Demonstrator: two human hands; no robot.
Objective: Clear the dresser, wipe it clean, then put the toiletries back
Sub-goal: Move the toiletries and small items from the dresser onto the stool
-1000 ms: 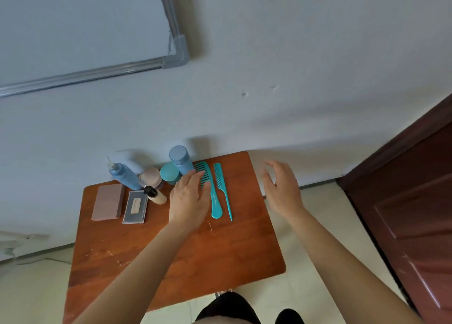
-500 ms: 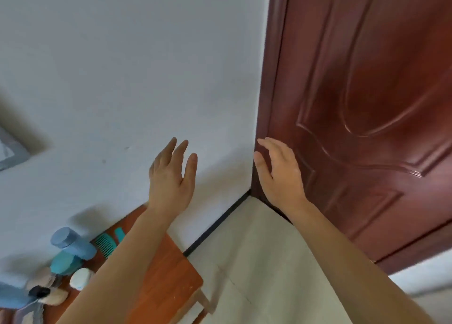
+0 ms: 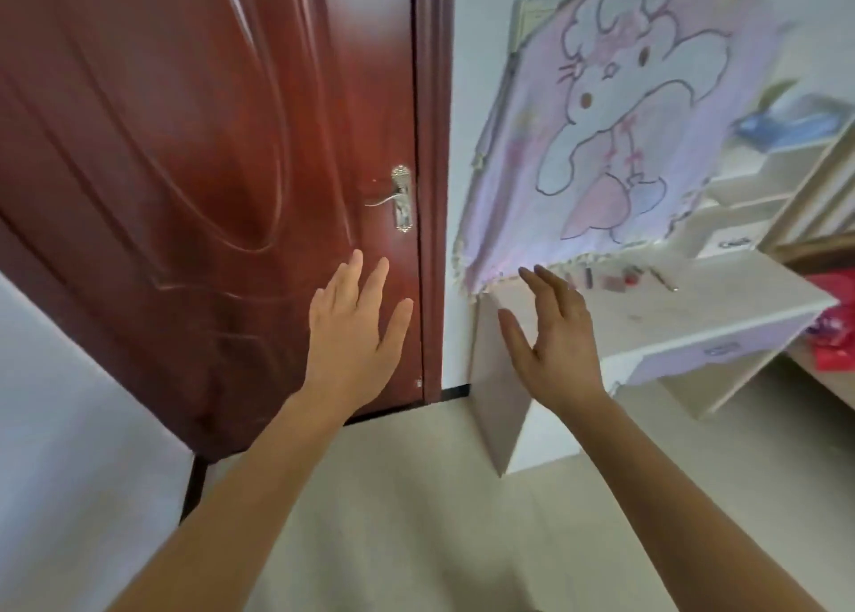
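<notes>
Head view: left grip (image 3: 351, 334) & right grip (image 3: 557, 338) both released, fingers spread, nothing held. White dresser (image 3: 497, 403) at right, small items (image 3: 617, 281) on tabletop (image 3: 703, 308), blurred. Red door (image 3: 185, 149) behind left grip.

The door (image 3: 185, 172) stands left, its handle (image 3: 399, 198) near its right edge. Right of it, a hanging cloth (image 3: 624, 139) reaches down to the back of the dresser surface (image 3: 684, 318), where small items (image 3: 617, 282) lie. Shelves (image 3: 749, 181) rise behind, farther right.
</notes>
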